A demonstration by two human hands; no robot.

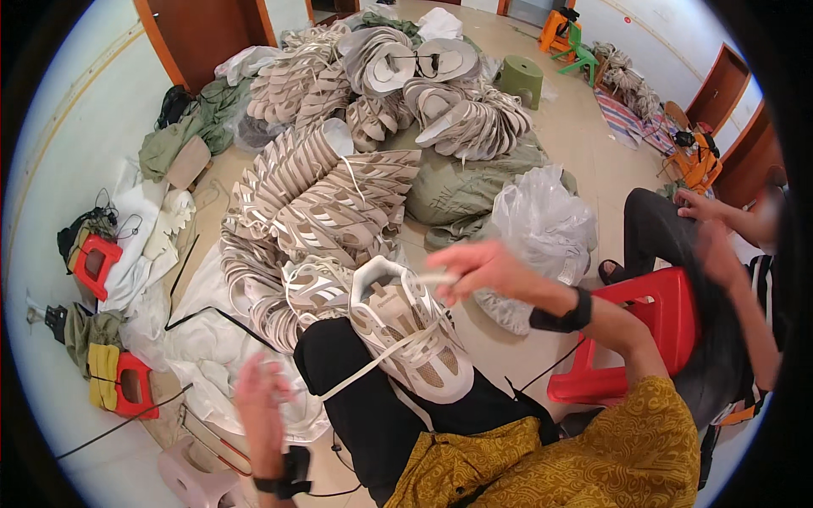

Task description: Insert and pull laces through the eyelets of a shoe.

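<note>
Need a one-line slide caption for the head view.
Both hands pull a lace through a beige shoe upper on the lap.

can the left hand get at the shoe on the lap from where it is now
Probably yes. The left hand hangs just left of the knee, with only the stretched lace between it and the shoe upper; the right hand is above the shoe's far end.

A pale tiled floor (584,161) carries the load: heaps of beige shoe uppers (322,199) stacked in fanned rows, spilling over white sheeting (203,347) and olive-green sacks (461,190). A bulging clear plastic bag (542,224) sits beside them, near a red plastic stool (652,317). A green stool (521,78) stands farther back, and small red stools (95,262) line the left wall among crumpled cloths.
</note>
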